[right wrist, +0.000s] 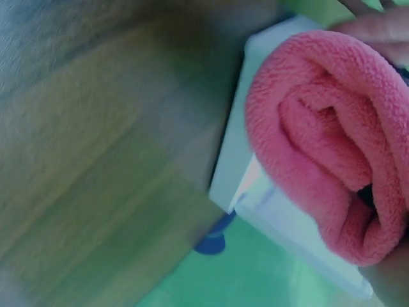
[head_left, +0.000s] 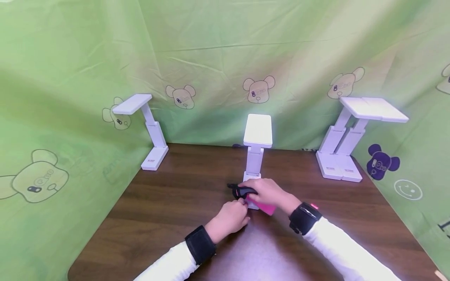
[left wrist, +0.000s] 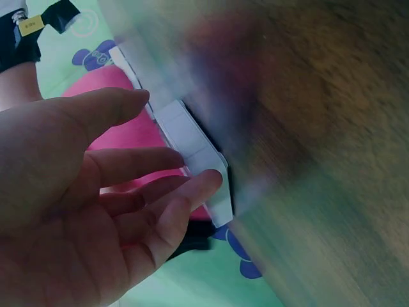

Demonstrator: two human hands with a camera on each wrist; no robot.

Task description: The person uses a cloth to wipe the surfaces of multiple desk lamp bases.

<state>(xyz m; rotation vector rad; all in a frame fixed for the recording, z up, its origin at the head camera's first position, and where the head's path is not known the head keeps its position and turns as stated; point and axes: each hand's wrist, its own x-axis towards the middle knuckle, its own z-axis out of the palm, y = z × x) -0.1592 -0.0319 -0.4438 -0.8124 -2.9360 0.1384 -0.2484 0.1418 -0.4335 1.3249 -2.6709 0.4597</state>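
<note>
My right hand (head_left: 268, 191) grips a rolled pink towel (right wrist: 275, 121) and a black-and-grey piece (head_left: 241, 191) from above, over the base of the middle white lamp (head_left: 258, 130). The towel's loops show end-on in the right wrist view, with something dark inside the fold; I cannot tell what the black-and-grey piece is. My left hand (head_left: 230, 218) is close beside it on the near left, fingertips right by the black piece. In the left wrist view, its fingers (left wrist: 131, 163) are loosely bent with nothing between them, overlapping the pink towel and the white lamp base.
Another white lamp (head_left: 154, 150) stands at the table's back left. Two more white lamps (head_left: 339, 166) stand side by side at the back right. A green printed curtain (head_left: 218, 39) surrounds the brown wooden table (head_left: 168, 210) at the back and sides.
</note>
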